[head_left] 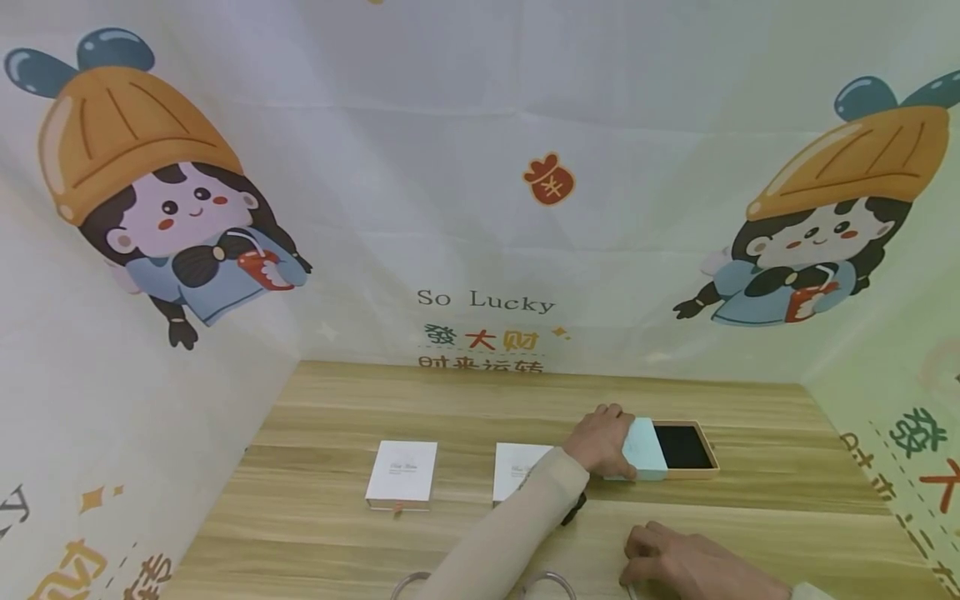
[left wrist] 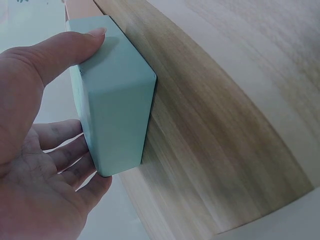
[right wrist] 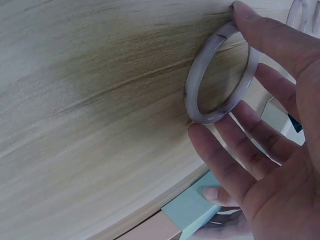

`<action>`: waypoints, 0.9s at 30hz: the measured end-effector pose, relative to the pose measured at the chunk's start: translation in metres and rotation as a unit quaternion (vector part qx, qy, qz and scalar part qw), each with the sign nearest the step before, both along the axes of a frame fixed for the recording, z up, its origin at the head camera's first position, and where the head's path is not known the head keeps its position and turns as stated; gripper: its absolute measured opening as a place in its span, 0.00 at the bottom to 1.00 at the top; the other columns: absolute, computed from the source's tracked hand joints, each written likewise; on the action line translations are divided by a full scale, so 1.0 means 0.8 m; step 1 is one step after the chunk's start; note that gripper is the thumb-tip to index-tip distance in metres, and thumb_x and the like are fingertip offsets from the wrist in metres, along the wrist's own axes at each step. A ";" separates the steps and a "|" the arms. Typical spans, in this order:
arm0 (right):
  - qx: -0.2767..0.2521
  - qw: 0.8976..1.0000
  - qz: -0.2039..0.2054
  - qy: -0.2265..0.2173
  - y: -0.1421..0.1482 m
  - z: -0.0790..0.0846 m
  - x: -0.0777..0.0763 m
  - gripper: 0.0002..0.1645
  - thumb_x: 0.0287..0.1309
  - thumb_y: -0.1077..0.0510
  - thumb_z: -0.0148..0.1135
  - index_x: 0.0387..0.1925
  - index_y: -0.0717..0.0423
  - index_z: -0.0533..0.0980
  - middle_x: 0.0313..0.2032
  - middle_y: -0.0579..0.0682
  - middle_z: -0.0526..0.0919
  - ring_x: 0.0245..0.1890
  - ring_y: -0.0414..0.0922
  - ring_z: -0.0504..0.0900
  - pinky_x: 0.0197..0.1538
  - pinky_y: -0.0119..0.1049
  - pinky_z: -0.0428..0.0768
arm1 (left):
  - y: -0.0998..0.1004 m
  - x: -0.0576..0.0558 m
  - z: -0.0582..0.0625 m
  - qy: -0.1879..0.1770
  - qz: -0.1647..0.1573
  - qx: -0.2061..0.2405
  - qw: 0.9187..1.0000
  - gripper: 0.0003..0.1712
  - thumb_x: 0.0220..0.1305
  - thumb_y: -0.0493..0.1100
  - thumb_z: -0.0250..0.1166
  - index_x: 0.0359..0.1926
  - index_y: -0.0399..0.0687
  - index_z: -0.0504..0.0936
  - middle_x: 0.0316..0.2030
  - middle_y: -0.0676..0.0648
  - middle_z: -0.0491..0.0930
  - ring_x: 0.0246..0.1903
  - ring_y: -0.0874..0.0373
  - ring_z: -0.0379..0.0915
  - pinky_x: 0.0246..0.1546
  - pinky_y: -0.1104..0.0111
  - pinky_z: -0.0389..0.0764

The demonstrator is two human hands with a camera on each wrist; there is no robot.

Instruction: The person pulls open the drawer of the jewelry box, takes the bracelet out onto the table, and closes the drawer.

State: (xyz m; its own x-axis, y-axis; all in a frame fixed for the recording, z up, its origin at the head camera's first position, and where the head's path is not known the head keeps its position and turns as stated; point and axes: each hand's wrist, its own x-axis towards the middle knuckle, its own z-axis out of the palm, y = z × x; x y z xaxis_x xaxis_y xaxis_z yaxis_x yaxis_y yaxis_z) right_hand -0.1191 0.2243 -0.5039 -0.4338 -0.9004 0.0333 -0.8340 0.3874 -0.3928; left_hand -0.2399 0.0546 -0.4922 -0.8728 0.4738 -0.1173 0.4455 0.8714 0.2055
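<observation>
My left hand (head_left: 600, 440) grips the closed end of a light-blue jewellery box (head_left: 647, 450) on the table. In the left wrist view, the thumb lies on one side of the box (left wrist: 120, 100) and the fingers on its other side. Its drawer (head_left: 684, 447), peach-edged and lined in black, is slid out to the right. Nearer the front, my right hand (head_left: 693, 565) holds a pale, translucent bangle (right wrist: 194, 82) between thumb and fingers. The bangle stands tilted close to the tabletop; whether it touches the wood I cannot tell.
Two white boxes stand on the wooden table (head_left: 315, 417): one at the left (head_left: 402, 473), another (head_left: 517, 467) partly behind the left forearm. Two more bangles, a left one (head_left: 408, 581) and a right one (head_left: 553, 577), lie at the front edge. Printed cloth (head_left: 480, 208) encloses the table.
</observation>
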 end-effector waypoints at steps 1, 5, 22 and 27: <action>-0.002 1.000 0.001 0.003 0.000 0.000 0.000 0.21 0.63 0.32 0.63 0.48 0.37 0.84 0.45 0.36 0.77 0.42 0.26 0.69 0.36 0.19 0.75 | 0.000 0.000 0.000 -0.001 0.001 0.000 1.000 0.51 0.52 0.63 0.78 0.73 0.54 0.69 0.63 0.57 0.73 0.61 0.64 0.68 0.64 0.74 0.71; -0.006 1.000 0.011 0.018 0.000 0.001 -0.002 0.22 0.63 0.33 0.63 0.49 0.39 0.84 0.45 0.37 0.77 0.42 0.26 0.70 0.37 0.19 0.74 | -0.001 0.000 0.001 -0.006 0.003 0.001 1.000 0.51 0.52 0.63 0.78 0.73 0.55 0.69 0.64 0.57 0.73 0.62 0.63 0.67 0.65 0.74 0.70; -0.024 0.984 -0.063 0.164 0.030 0.047 -0.043 0.35 0.45 0.46 0.82 0.57 0.39 0.79 0.58 0.45 0.80 0.55 0.45 0.79 0.50 0.44 0.83 | 0.000 0.001 0.002 0.005 0.000 -0.013 1.000 0.50 0.53 0.64 0.77 0.73 0.55 0.69 0.65 0.57 0.73 0.64 0.63 0.67 0.66 0.73 0.70; -0.051 0.976 -0.126 0.169 0.048 0.053 -0.064 0.34 0.47 0.47 0.82 0.58 0.39 0.80 0.59 0.46 0.80 0.57 0.46 0.79 0.51 0.45 0.84 | 0.000 0.000 0.002 0.003 0.003 -0.016 1.000 0.51 0.51 0.65 0.78 0.72 0.56 0.69 0.64 0.57 0.73 0.63 0.63 0.68 0.66 0.72 0.71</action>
